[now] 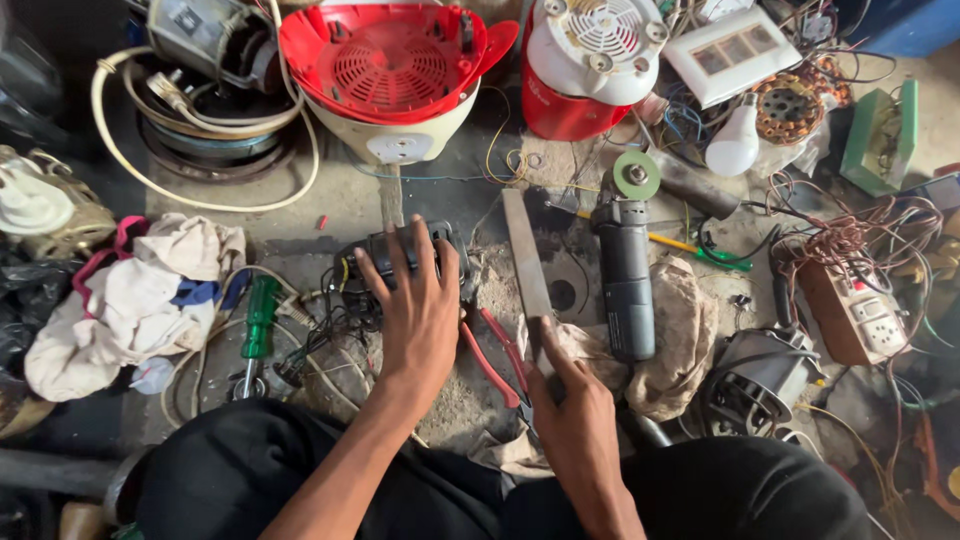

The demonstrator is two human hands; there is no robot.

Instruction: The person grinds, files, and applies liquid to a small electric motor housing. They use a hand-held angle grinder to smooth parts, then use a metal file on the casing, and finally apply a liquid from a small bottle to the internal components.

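Two big appliance housings sit well beyond the hands: a cream bowl-shaped body with a red grille top (392,68) and, to its right, a red and white motor housing (585,62); a heap of rags (140,290) lies far left of the left hand; a grey angle grinder (626,270) lies just right of the right hand, its green disc pointing away; the left hand (420,310) rests palm down, fingers spread, on a small black device (395,255) with wires; the right hand (575,425) is closed around the handle end of a flat metal file (527,270); red-handled pliers (495,360) lie between the hands; a green-handled screwdriver (258,325) lies left of the left hand.
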